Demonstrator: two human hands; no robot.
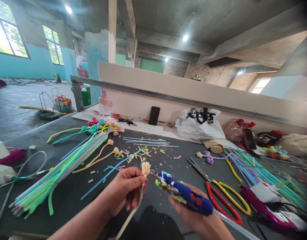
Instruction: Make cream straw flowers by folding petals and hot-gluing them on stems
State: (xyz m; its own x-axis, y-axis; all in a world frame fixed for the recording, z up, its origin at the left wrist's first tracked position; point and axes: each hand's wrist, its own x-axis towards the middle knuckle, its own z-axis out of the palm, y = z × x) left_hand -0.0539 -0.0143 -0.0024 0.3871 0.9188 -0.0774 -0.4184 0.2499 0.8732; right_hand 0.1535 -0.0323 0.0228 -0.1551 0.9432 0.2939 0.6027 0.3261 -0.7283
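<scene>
Between the thumb and fingers of my left hand (126,186) is a cream chenille-stem flower (145,169), its tufted head upright and its long stem hanging down towards me. My right hand (193,218) is wrapped round a blue hot glue gun (187,195), smeared with bits of dried glue and coloured scraps. The gun's nozzle points left, close beside the flower head; whether they touch I cannot tell. A clear glue stick (233,223) sticks out of its back end. Just past my left hand lie a blue stem (106,176) and small cut pieces (136,155).
A bundle of coloured stems (66,170) with finished flowers (103,126) lies left. Scissors with red and yellow handles (222,200) are right of the gun, near more stems (263,173) and a purple tool (263,206). Clear glue sticks (148,141), a phone (154,115) and a white bag (199,125) are behind.
</scene>
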